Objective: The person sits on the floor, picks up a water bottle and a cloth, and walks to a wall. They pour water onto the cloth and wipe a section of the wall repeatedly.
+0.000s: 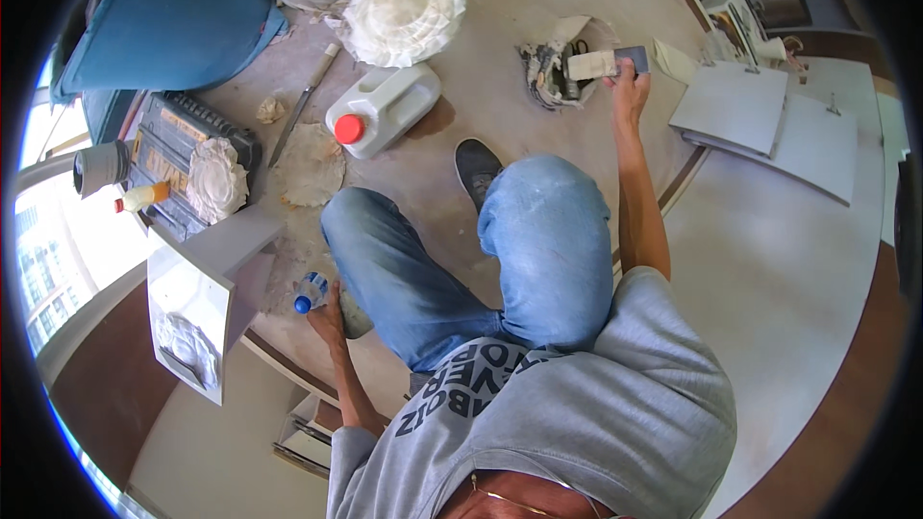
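Observation:
My right hand (629,85) reaches far forward over the round floor surface (519,0) and grips a small dark flat block (633,59), beside a pale wrapped block (590,64). Both lie at a torn bag (558,67) with dark tools inside. My left hand (325,315) rests low at my left side, closed around a small clear bottle with a blue cap (308,292). My legs in blue jeans (481,259) are bent between the two hands, one dark shoe (475,169) pointing forward.
A white jug with a red cap (383,108) lies on its side ahead. Near it lie a knife (304,104), crumpled white paper (404,10), a dark tool case (178,159) and a yellow bottle (144,197). White panels (760,115) lie at right, a blue chair (163,19) at far left.

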### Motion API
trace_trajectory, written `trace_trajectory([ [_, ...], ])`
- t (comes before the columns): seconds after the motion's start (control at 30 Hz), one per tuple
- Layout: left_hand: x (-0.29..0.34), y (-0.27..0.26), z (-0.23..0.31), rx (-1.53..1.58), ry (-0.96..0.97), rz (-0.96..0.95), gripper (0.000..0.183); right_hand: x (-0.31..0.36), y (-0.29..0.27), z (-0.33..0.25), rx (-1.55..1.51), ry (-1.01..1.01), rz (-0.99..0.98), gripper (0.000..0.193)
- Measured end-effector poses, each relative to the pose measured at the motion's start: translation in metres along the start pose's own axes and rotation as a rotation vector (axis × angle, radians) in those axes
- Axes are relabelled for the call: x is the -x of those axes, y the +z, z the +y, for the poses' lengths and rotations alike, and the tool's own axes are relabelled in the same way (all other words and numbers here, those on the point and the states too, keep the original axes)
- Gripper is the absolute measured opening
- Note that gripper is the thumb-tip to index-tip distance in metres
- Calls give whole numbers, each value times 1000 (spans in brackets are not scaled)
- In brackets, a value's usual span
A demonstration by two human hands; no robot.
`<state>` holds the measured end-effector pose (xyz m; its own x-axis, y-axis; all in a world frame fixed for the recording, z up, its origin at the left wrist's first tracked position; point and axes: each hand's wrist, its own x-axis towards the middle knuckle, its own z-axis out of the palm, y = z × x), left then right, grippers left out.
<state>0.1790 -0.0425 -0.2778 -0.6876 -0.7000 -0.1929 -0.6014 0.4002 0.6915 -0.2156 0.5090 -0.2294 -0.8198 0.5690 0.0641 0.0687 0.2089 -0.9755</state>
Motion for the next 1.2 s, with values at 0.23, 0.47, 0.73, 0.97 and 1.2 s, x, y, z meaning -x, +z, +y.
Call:
trace_trajectory([
  [0.23, -4, -1, -10, 122, -195, 28, 66, -25, 20, 35, 381, 105, -153, 29],
  [0.47, -4, -6, 3, 202, -174, -20, 39, -51, 40, 60, 493, 200, -378, 37],
  [0.73, -2, -2, 17, 245, -177, 42, 40, -14, 35, 23, 529, -283, -159, 37],
  [0.97, -8, 3, 25, 214, -166, 83, 42, 51, 108, -29, 300, -253, -440, 38],
  [1.2, -13, 4, 25, 234, -179, 85, 41, 76, 213, -112, 347, -579, -541, 63],
])
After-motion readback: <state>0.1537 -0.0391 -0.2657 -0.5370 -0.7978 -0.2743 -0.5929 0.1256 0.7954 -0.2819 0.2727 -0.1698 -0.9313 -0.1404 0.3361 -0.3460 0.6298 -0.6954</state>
